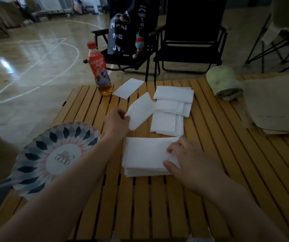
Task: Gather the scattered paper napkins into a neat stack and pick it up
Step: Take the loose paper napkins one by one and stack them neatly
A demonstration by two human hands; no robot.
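Dim hall with court lines on the floor behind, and up close a slatted wooden surface (210, 172) strewn with white paper napkins. The left hand (116, 121) pinches 1 napkin (140, 110) by its near corner, raised a little and tilted. The right hand (190, 163) lies on the right end of the napkin stack (145, 156) at the near middle, bent fingers and thumb pressing down on top. Beyond, several overlapping napkins (173, 109) lie in a loose column, and 1 lone napkin (128, 88) sits just beside a red-capped drink bottle (99, 67). A patterned plate (52, 158) overhangs the left edge; a rolled green towel (225, 82) and brown paper bags (276, 105) lie to the right. 2 black folding chairs (190, 32) stand behind.
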